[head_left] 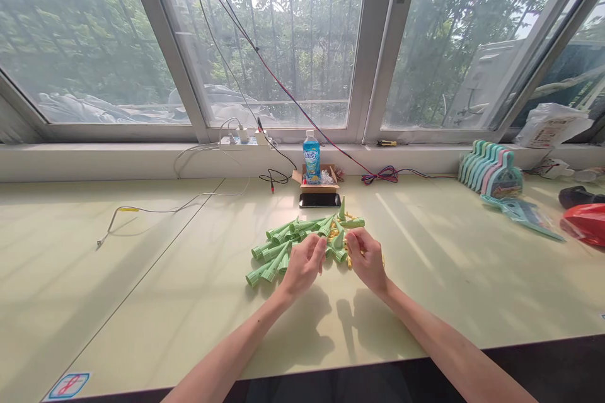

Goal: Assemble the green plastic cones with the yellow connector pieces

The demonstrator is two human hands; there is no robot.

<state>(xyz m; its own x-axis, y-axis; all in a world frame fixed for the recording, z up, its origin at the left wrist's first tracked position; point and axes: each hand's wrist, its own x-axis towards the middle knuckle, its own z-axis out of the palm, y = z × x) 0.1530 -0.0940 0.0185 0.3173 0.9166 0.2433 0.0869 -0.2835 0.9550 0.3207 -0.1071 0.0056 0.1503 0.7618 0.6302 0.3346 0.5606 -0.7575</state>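
My left hand (304, 262) is closed, thumb against fingers, at the right side of a pile of pale green hollow cones (270, 252). What it pinches, if anything, is hidden. Opposite it, my right hand (367, 259) has its fingers curled in and pressed together, and their content cannot be made out. Between the hands a green cone (339, 240) points upward; I cannot tell whether a finger touches it. Small yellow pieces (350, 262) lie behind and beside my right hand, partly covered by it.
Behind the pile lie a black phone (319, 201) and a small cardboard box (319, 189) with a blue bottle (311, 158). A cable (155, 210) crosses the table at left. At right are pastel plastic items (491, 170), a turquoise tool (520, 216) and a red object (585, 224).
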